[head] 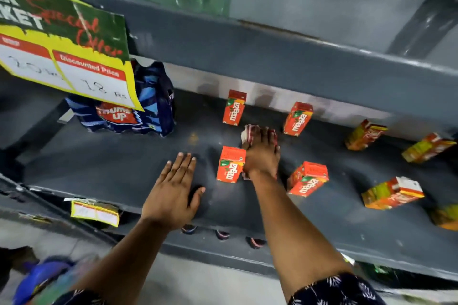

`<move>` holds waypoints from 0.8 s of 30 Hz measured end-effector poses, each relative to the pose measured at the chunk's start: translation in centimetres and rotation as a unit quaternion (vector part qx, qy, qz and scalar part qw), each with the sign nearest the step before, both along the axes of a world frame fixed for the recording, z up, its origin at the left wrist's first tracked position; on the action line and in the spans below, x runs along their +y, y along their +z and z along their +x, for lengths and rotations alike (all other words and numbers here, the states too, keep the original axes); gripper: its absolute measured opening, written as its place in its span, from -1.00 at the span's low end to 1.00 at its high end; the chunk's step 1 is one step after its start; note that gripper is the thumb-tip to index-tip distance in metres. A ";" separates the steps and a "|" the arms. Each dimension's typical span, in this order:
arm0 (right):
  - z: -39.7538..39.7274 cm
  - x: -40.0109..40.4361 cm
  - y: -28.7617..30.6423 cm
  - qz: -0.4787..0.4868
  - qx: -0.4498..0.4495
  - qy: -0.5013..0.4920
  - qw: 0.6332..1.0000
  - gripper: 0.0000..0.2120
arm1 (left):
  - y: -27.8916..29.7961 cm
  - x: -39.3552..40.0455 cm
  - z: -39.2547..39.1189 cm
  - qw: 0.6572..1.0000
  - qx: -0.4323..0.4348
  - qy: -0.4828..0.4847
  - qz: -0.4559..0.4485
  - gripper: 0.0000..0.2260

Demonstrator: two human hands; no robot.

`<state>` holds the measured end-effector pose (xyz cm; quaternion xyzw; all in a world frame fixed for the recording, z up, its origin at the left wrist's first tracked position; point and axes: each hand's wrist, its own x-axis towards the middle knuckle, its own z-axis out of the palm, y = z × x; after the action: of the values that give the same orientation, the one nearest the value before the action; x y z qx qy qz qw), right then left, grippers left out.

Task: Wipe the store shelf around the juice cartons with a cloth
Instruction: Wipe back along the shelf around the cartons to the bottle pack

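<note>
My right hand presses a red-and-white cloth flat onto the dark grey shelf, in the gap among several orange Maaza juice cartons. One carton stands just left of that hand, touching it or nearly so. Two more stand behind, one at back left and one at back right. Another carton leans to the right of my wrist. My left hand lies flat on the shelf with fingers spread, holding nothing, to the left of the near carton.
A blue Thums Up bottle pack stands at the shelf's back left under a yellow price sign. Orange-yellow juice cartons lie scattered to the right. The upper shelf edge overhangs. Bottle caps show below the front lip.
</note>
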<state>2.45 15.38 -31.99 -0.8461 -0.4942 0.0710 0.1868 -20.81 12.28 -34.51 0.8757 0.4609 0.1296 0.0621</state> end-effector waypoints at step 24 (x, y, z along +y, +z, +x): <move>-6.3 -21.3 1.2 -0.034 0.032 0.058 0.997 -0.51 | 0.0 -0.4 0.1 0.999 0.030 0.026 0.001 -0.37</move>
<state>-3.80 -5.97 -30.83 -0.8191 -0.5335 0.1258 0.1694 -20.71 11.86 -34.46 0.8669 0.4852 0.1060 0.0437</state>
